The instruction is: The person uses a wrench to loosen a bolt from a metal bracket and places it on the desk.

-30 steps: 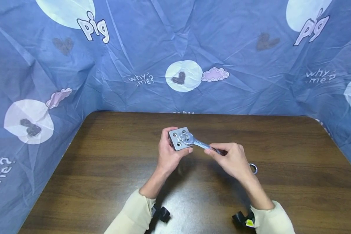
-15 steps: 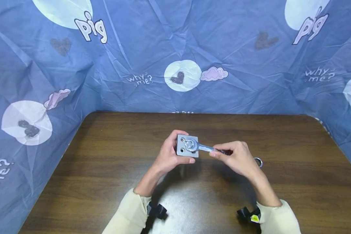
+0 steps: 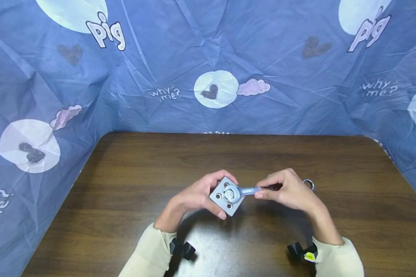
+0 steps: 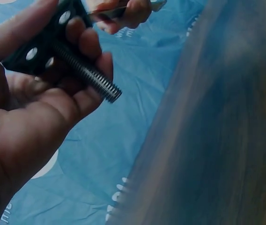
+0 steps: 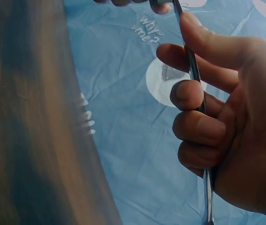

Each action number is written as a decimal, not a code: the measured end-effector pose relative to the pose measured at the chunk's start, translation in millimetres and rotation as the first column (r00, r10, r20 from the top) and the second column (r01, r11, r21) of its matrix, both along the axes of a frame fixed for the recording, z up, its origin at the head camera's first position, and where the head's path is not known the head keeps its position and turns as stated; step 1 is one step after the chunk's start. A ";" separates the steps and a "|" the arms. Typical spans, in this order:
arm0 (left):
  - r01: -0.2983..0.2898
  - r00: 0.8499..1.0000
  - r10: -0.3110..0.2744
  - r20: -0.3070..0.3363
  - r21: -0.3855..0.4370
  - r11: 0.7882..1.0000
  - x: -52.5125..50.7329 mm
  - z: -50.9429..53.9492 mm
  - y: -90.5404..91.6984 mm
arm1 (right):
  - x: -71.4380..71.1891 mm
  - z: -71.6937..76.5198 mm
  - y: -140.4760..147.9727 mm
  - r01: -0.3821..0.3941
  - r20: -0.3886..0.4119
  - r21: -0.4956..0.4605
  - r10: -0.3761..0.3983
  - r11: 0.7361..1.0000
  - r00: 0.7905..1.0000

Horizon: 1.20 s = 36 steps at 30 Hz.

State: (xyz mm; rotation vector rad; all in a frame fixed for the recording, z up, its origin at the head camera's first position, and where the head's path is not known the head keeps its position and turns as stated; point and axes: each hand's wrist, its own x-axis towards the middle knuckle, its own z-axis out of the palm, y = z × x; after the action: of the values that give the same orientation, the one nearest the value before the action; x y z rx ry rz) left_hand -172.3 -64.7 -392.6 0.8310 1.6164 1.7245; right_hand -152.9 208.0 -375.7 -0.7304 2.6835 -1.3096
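A square metal plate [image 3: 222,201] with holes near its corners is held by its edges in my left hand [image 3: 199,196], above the table. From its underside a threaded rod [image 4: 93,77] sticks out past my left fingers, seen in the left wrist view. My right hand [image 3: 291,190] grips a combination wrench [image 3: 249,191] along its shank. One end of the wrench lies at a bolt head [image 3: 230,194] in the plate's middle; how fully it fits cannot be told. The wrench's ring end [image 3: 309,184] shows beyond my right hand.
Below the hands is a brown wood-grain table [image 3: 142,169]. Blue printed cloth [image 3: 166,50] hangs behind it and at the sides. Black wrist devices [image 3: 183,249] sit at both cream sleeves [image 3: 147,250].
Both hands, with plate and wrench, have moved right and nearer to me. The plate has turned in the left hand's hold, and the wrench now lies almost level across the view.
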 end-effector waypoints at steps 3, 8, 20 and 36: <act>0.097 0.995 -0.097 0.013 0.006 0.995 1.2 -1.0 0.5 | 0.6 0.8 2.2 -0.062 -0.017 0.010 0.062 0.998 0.998; 0.288 0.956 -0.287 0.059 -0.011 0.957 3.5 -1.2 2.0 | 3.0 4.1 2.2 -0.170 0.003 0.032 0.170 0.985 0.985; 0.683 0.730 -0.675 0.106 -0.105 0.723 9.3 3.5 10.9 | 18.5 17.2 -14.5 -0.323 -0.066 0.181 0.339 0.929 0.939; 0.186 0.983 -0.186 -0.015 0.120 0.975 3.7 7.8 -3.8 | 9.4 17.3 25.8 0.000 -0.043 -0.170 -0.008 0.985 0.999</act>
State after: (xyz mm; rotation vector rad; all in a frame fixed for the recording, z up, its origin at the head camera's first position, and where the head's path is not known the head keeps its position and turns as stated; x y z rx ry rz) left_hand -168.6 -68.5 -384.8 1.0109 1.3991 1.7002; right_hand -143.5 233.9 -358.3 -0.7785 2.6306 -1.5565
